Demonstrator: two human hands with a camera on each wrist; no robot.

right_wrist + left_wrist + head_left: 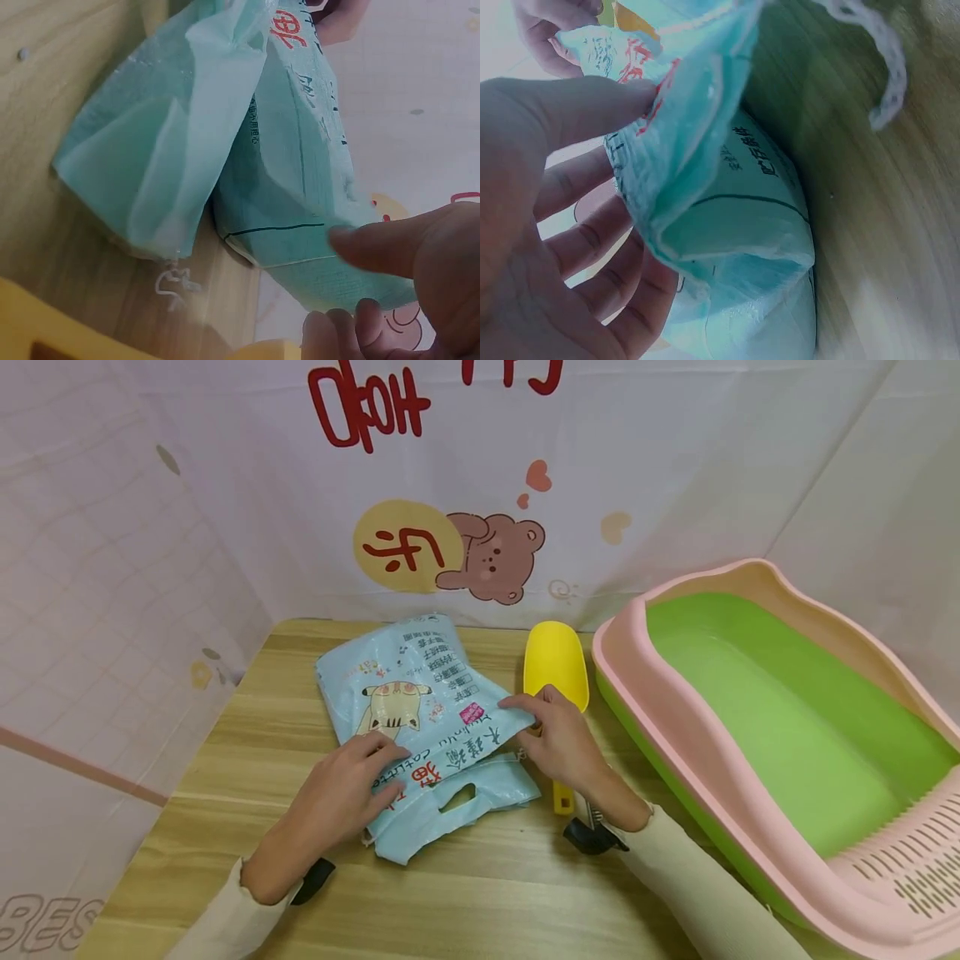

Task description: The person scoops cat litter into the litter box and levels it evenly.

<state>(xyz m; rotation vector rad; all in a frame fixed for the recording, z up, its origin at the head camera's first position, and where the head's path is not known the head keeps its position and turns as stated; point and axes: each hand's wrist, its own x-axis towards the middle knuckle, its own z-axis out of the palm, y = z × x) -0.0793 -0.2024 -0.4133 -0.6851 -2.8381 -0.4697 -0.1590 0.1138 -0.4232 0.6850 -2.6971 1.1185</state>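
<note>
Now the left hand (pixel 341 781) and right hand (pixel 566 747) pinch the blue bag (pixel 442 718) along its crease, handle end (pixel 495 783) already folded down, yellow scoop (pixel 555 660) and litter tray (pixel 690 735) unheld to the bag's right.

- I see both sleeved forearms (pixel 697 885) reaching forward, angled inward.
- Left hand (pixel 330 789) lies back uppermost, thumb (pixel 592 105) apart from its gently bent fingers (pixel 592 240).
- Right hand (pixel 566 743) bends its fingers opposite the thumb.

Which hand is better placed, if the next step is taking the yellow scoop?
The right hand, probably: though at a corner of the blue bag, it lies close to the yellow scoop. The left hand, also at the bag, is farther away.
</note>
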